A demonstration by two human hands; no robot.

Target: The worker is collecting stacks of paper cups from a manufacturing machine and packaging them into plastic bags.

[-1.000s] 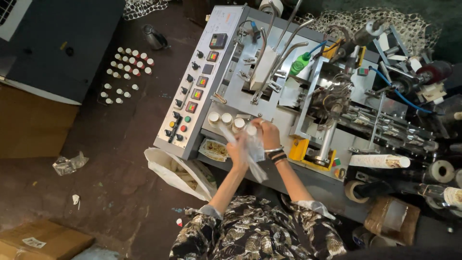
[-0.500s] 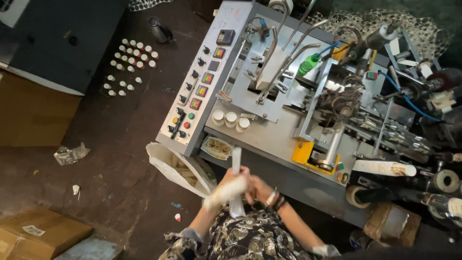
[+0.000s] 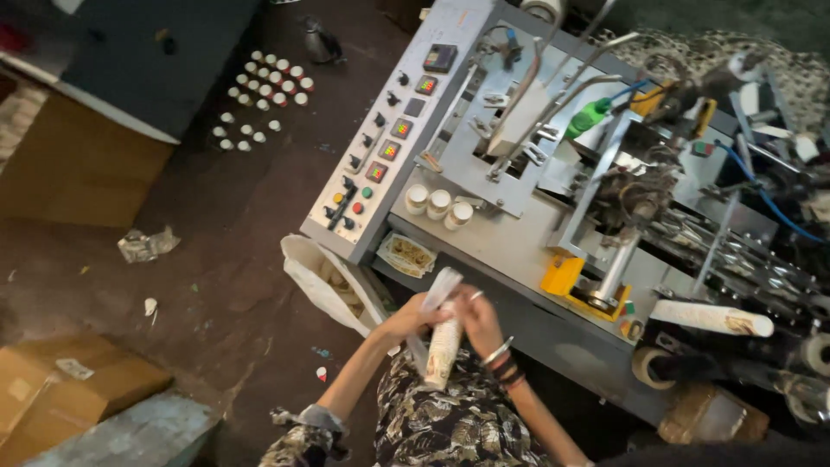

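Down by the person's lap, just in front of the grey machine, a stack of paper cups [image 3: 443, 350] stands nearly upright in a clear plastic sleeve [image 3: 439, 290], whose loose end sticks up above both hands. Left hand [image 3: 408, 318] is closed on the stack's upper part from the left; right hand [image 3: 481, 322], bangles on the wrist, is wrapped round it from the other side, so both grips are tight on the cups. Just beyond, three white cups [image 3: 438, 204] sit in a row on the machine's tabletop [image 3: 510, 251], close to a slanted control panel [image 3: 380, 147] dotted with buttons and small displays. A white sack [image 3: 324, 285] hangs at the machine's near corner. Further out on the dark floor [image 3: 233, 225], small white cups [image 3: 259, 99] stand in rows, well apart from the hands, and a cardboard box [image 3: 69, 389] lies at lower left.
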